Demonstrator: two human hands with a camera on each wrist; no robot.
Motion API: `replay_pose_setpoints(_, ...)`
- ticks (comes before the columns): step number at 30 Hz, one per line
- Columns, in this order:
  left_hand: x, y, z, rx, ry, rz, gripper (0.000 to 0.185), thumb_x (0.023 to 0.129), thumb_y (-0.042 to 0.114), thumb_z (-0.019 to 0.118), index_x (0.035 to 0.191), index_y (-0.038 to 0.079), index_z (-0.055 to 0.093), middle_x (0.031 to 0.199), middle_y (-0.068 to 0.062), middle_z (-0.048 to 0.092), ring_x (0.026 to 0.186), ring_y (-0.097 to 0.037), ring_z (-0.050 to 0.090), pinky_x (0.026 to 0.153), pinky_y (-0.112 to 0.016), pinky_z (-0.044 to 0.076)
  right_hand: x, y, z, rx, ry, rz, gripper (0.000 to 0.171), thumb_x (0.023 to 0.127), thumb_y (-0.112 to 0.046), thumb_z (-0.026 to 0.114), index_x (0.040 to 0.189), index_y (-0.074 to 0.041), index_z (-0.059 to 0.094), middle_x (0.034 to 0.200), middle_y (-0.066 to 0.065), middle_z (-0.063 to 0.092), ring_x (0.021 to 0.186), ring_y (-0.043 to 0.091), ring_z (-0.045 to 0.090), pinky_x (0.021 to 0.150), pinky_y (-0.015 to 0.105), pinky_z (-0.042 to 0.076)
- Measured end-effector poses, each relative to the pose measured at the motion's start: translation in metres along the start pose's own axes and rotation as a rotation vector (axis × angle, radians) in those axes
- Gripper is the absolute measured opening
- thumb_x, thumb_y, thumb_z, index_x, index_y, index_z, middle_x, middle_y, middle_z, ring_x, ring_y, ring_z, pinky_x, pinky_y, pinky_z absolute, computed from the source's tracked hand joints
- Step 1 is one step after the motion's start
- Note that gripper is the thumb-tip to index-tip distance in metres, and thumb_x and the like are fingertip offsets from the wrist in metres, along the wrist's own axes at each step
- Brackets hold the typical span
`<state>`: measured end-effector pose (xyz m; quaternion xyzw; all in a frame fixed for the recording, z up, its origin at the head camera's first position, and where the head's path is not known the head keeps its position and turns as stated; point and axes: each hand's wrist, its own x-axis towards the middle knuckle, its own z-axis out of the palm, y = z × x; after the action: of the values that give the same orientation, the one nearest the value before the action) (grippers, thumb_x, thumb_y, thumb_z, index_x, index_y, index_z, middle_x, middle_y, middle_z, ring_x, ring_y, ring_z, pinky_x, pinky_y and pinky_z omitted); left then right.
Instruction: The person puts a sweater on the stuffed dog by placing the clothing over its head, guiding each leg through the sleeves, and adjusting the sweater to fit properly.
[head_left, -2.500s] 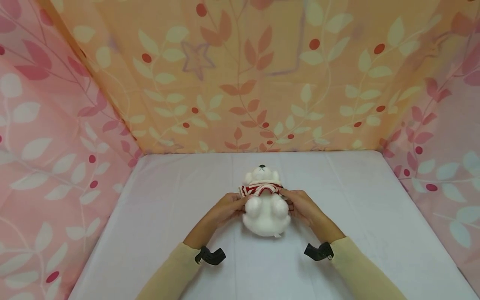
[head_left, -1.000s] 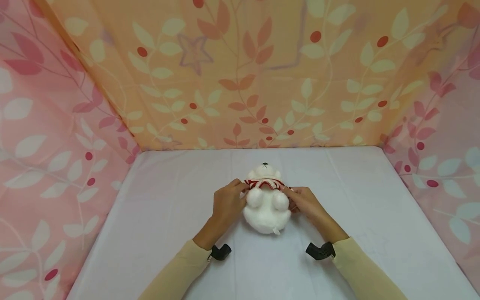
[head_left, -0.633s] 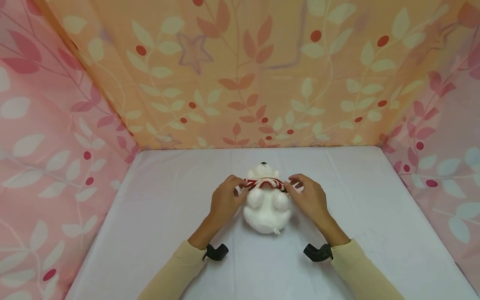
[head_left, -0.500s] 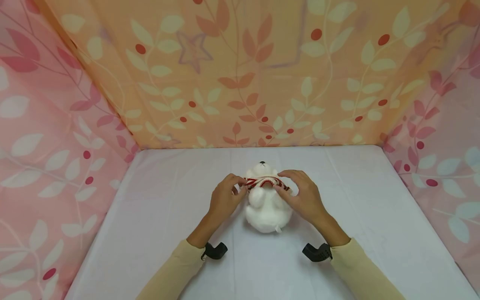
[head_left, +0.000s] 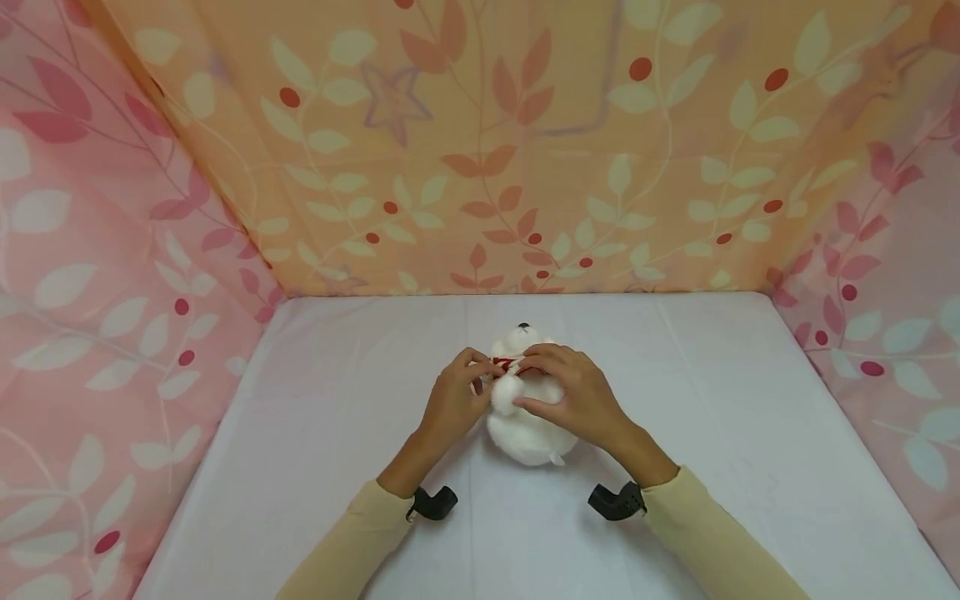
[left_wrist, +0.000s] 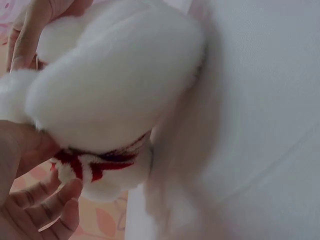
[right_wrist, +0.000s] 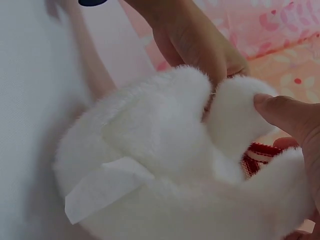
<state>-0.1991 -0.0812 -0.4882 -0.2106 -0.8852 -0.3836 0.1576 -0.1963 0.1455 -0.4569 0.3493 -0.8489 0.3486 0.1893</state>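
A white plush bear lies on its back, head away from me, black nose at the far end. Round its upper body is a red-and-white knitted garment, bunched up. My left hand pinches the garment's left edge between thumb and fingers, beside the bear's rounded left-side paw. Across the belly reaches my right hand, its thumb on that same paw and its curled fingers at the garment's middle, covering much of it. A white tag sticks out at the bear's bottom.
A white-covered table lies under the bear. Orange leaf-patterned cloth hangs along its back edge, with pink patterned cloth at the left and right. Black wrist devices sit at both cuffs.
My right hand has moved left from the bear's right side to over its belly, with the thumb now on the left-side paw. The left hand has stayed at the garment's left edge.
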Motion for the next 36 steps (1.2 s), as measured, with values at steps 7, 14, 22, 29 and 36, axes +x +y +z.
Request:
replay_pose_setpoints(7, 0.002, 0.0, -0.005, 0.082, -0.059, 0.027, 0.019, 0.087, 0.013, 0.082, 0.105, 0.015, 0.08, 0.108, 0.002, 0.062, 0.072, -0.012, 0.059, 0.057, -0.022, 0.043, -0.002, 0.001, -0.003, 0.037, -0.021, 0.023, 0.051, 0.074, -0.033, 0.092, 0.117, -0.013, 0.073, 0.125, 0.002, 0.068, 0.119, 0.021, 0.062, 0.095, 0.049, 0.048)
replay_pose_setpoints(14, 0.009, 0.004, 0.005, 0.211, -0.037, 0.069, 0.018, 0.085, 0.01, 0.083, 0.101, 0.018, 0.081, 0.106, 0.003, 0.062, 0.069, -0.008, 0.057, 0.055, -0.02, 0.043, -0.005, 0.005, -0.001, 0.062, -0.012, 0.029, 0.047, 0.074, -0.032, 0.092, 0.116, -0.016, 0.076, 0.123, 0.003, 0.069, 0.116, 0.021, 0.063, 0.092, 0.049, 0.048)
replay_pose_setpoints(22, 0.011, 0.006, 0.014, 0.287, 0.008, 0.065, 0.017, 0.083, 0.018, 0.085, 0.1, 0.02, 0.081, 0.105, 0.006, 0.062, 0.066, -0.007, 0.059, 0.055, -0.021, 0.045, -0.007, 0.007, 0.004, 0.06, -0.007, 0.046, 0.048, 0.074, -0.034, 0.092, 0.115, -0.016, 0.076, 0.124, 0.002, 0.068, 0.116, 0.019, 0.063, 0.093, 0.045, 0.051)
replay_pose_setpoints(29, 0.015, 0.009, 0.018, 0.322, 0.007, 0.064, 0.025, 0.081, 0.003, 0.082, 0.099, 0.019, 0.081, 0.104, 0.006, 0.06, 0.064, -0.009, 0.058, 0.055, -0.024, 0.044, -0.007, 0.006, 0.005, 0.063, 0.02, 0.024, 0.044, 0.074, -0.031, 0.092, 0.112, -0.015, 0.077, 0.123, 0.001, 0.069, 0.113, 0.017, 0.067, 0.089, 0.041, 0.055)
replay_pose_setpoints(36, 0.014, 0.005, 0.018, 0.229, 0.026, 0.041, 0.026, 0.079, -0.003, 0.078, 0.096, 0.017, 0.081, 0.105, 0.003, 0.06, 0.066, -0.008, 0.057, 0.055, -0.022, 0.045, -0.008, 0.004, 0.004, 0.091, 0.014, 0.063, 0.043, 0.074, -0.027, 0.092, 0.111, -0.013, 0.075, 0.124, -0.001, 0.07, 0.114, 0.016, 0.066, 0.09, 0.04, 0.054)
